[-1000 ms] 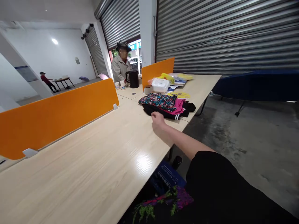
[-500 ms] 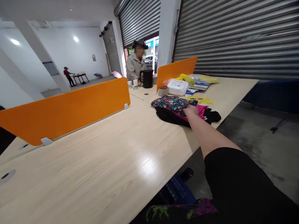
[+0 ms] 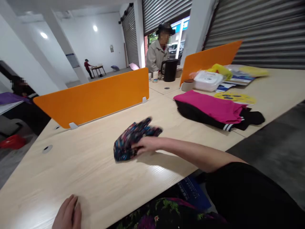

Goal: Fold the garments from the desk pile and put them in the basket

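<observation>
And the floral garment [image 3: 126, 143] is clear of the pink garment [image 3: 209, 106], to its left, bunched in the right hand's [image 3: 148, 144] closed grip, unspread; pink lies flat, untouched; farther left, the left hand [image 3: 67, 213] rests relaxed, apparently empty.

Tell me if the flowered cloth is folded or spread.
Not spread: the flowered cloth is a compact bundle in the right hand; blur hides whether it's neatly folded.

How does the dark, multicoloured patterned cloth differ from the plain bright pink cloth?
The dark, multicoloured patterned cloth mixes several colours; the plain bright pink cloth shows one. The right hand grips the patterned cloth, while the pink cloth lies on black clothing, untouched. The patterned cloth looks bunched; the pink cloth lies flatter. Both look soft.
</observation>
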A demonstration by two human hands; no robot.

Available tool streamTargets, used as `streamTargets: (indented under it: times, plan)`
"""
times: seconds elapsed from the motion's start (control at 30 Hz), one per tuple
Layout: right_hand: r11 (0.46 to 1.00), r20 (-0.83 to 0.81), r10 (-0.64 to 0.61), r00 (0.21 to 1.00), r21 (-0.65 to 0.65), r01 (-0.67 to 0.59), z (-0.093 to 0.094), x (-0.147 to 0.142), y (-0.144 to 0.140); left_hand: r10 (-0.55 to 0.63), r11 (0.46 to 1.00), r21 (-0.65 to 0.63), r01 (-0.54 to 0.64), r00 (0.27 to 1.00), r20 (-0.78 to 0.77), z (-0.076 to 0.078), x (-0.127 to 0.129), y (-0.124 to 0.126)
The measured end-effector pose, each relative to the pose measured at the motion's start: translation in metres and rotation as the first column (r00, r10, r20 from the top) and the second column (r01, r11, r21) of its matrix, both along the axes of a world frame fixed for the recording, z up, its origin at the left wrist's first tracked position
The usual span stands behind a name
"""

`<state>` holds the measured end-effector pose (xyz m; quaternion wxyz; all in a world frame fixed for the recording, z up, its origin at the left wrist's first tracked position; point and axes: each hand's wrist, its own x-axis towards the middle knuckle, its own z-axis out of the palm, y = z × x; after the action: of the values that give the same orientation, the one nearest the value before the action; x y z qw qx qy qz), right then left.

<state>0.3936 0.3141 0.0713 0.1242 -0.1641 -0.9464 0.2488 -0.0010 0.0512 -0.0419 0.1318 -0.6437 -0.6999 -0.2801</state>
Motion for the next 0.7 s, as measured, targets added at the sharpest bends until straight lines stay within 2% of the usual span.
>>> streamTargets:
  times: [0.1,0.2,0.3,0.4,0.5,0.6,0.67,0.7]
  plan:
    - [0.998,0.046,0.061,0.997,0.009,-0.062,-0.033,-0.021,-0.030,0.022,1.000,-0.018,-0.022,1.000,-0.016,0.017,0.017,-0.004]
    - [0.989,-0.009,-0.062,0.998,0.133,0.063,-0.049,-0.037,-0.040,0.016,1.000,0.026,-0.015,0.998,-0.057,0.038,0.047,0.006]
    - [0.968,-0.055,-0.135,0.989,0.206,0.144,-0.056,-0.054,-0.047,-0.104,0.994,0.025,0.109,0.984,-0.144,0.059,0.089,0.032]
    - [0.978,-0.124,-0.045,0.991,0.198,0.069,-0.060,-0.063,-0.059,-0.237,0.971,-0.025,0.237,0.945,-0.225,0.071,0.134,0.061]
    - [0.986,-0.214,0.106,0.971,0.151,-0.074,-0.060,-0.060,-0.066,-0.244,0.970,-0.067,0.234,0.933,-0.264,0.074,0.163,0.084]
    - [0.992,-0.297,0.111,0.948,0.088,-0.089,-0.056,-0.052,-0.064,-0.243,0.967,-0.116,0.228,0.960,-0.141,0.072,0.165,0.097]
    - [0.996,-0.328,0.058,0.943,0.077,-0.034,-0.052,-0.047,-0.061,-0.214,0.975,-0.042,0.220,0.971,0.103,0.074,0.152,0.101]
    - [0.996,-0.336,0.045,0.941,0.083,-0.018,-0.050,-0.046,-0.061,-0.164,0.986,0.038,0.160,0.950,0.267,0.077,0.141,0.102]
